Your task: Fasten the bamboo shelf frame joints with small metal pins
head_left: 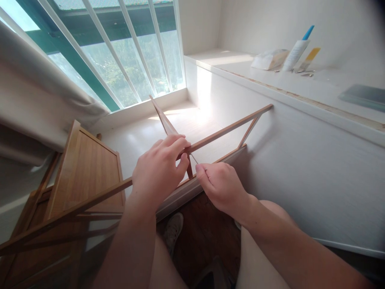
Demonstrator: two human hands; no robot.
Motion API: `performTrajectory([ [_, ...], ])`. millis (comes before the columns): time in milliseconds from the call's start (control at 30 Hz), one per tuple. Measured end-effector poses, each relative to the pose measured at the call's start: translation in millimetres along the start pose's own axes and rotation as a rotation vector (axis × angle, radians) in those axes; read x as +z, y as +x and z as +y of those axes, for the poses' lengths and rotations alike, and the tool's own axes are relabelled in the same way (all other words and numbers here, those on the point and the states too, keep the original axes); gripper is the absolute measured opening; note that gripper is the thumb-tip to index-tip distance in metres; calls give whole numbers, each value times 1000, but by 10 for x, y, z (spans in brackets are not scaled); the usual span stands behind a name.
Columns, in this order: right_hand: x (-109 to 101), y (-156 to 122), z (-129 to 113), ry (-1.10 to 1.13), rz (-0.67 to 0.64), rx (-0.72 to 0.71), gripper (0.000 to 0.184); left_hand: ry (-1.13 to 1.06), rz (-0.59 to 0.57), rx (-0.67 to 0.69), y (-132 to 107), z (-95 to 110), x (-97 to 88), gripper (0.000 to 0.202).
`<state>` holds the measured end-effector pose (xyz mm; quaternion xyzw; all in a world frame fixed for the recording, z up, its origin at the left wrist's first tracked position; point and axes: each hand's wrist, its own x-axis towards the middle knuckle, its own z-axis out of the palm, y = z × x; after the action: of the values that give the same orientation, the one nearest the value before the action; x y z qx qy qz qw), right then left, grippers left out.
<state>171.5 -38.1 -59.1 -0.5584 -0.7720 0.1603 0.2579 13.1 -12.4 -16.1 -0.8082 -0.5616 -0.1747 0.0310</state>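
A slim brown wooden frame (228, 131) with crosspieces lies slantwise over the white window ledge. My left hand (161, 168) is closed round its long upper rail, close to where a short crosspiece (189, 166) meets it. A narrow wooden piece (164, 116) runs from behind that hand toward the window. Low and to the right of the joint, my right hand (219, 184) is closed in a fist around a thin metal rod (194, 158). The rod's far end points at the joint; its other end is hidden in my fingers.
Slatted wooden panels (87, 172) stand at left below a curtain (45, 88). On the right-hand white counter (234, 64) are a white tube with a blue nozzle (296, 54), a yellow-handled brush (311, 56), a plastic bag (269, 59) and small metal parts. A barred window (120, 60) is ahead.
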Motion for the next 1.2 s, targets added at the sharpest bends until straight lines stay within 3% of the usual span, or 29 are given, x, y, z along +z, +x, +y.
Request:
performTrajectory([
  [900, -165, 28, -179, -406, -59, 12, 40, 20, 11, 3, -11, -1, 15, 22],
  [1200, -99, -22, -159, -432, -41, 12, 35, 29, 0, -3, -11, -4, 9, 21],
])
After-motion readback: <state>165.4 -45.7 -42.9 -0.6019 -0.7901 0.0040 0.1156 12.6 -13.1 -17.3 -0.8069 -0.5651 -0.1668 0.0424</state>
